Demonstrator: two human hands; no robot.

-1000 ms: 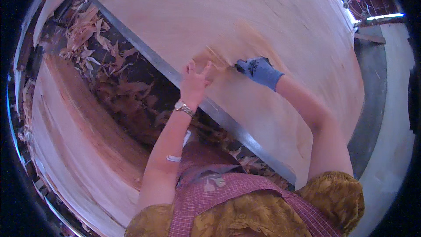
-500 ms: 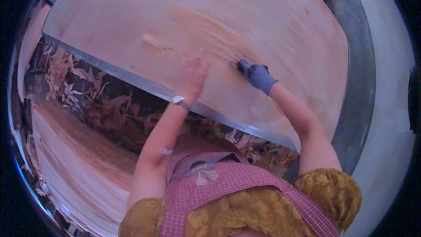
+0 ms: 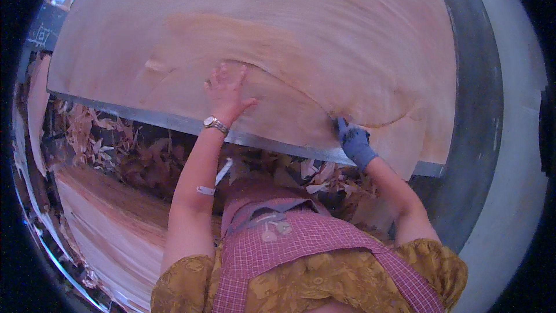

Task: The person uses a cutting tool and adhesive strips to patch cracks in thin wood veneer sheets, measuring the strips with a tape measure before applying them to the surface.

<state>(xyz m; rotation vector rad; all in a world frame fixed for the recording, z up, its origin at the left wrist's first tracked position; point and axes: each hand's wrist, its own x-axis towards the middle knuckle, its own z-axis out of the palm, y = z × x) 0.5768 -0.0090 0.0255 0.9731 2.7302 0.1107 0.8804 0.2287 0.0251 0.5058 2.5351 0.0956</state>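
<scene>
Left hand point(image 3: 227, 94) laid open, fingers spread, on the wood veneer sheet point(image 3: 301, 40), right hand point(image 3: 354, 142), blue-gloved, closed on its near edge, desk point(image 3: 174, 120) rim beneath.

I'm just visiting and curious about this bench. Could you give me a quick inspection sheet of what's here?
Surface: metal-edged table, almost covered by the sheet.
Job's things: large pale wood veneer sheet, lying flat, with a curved seam where one layer overlaps another.
Clutter: torn veneer scraps below the table edge.
Hands: left hand bare, fingers spread flat on the sheet; right hand in a blue glove, gripping the sheet at the near edge.
Cables: nothing seen.
Surroundings: another veneer stack at lower left; grey floor at right.
</scene>
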